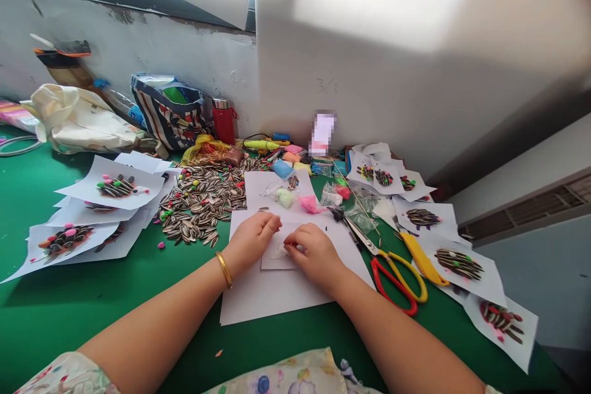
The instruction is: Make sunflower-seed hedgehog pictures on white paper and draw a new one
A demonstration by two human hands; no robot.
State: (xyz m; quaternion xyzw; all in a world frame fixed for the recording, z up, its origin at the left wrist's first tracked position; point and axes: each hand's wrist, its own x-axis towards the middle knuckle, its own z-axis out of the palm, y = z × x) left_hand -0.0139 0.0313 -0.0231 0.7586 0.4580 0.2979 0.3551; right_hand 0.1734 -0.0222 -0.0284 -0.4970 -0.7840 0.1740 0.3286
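Note:
My left hand [253,241], with a gold bangle at the wrist, rests over white paper, its fingers curled together; anything between them is hidden. My right hand [317,253] is bent in a pinch over a small white card [272,263], close to a whitish, translucent lump or film [278,250] too faint to name. Both lie over a larger white sheet [295,300]. Just beyond the hands are pale green clay [285,197] and pink clay [310,204] on or near another sheet. A pile of striped sunflower seeds [203,200] spreads left of my left hand.
Scissors [392,268] with red and yellow handles and a yellow comb-like tool [421,257] lie at right. Seed-and-clay pictures on paper [138,194] are stacked left, others [462,265] right. A red bottle [224,122] and striped bag [170,112] stand by the wall.

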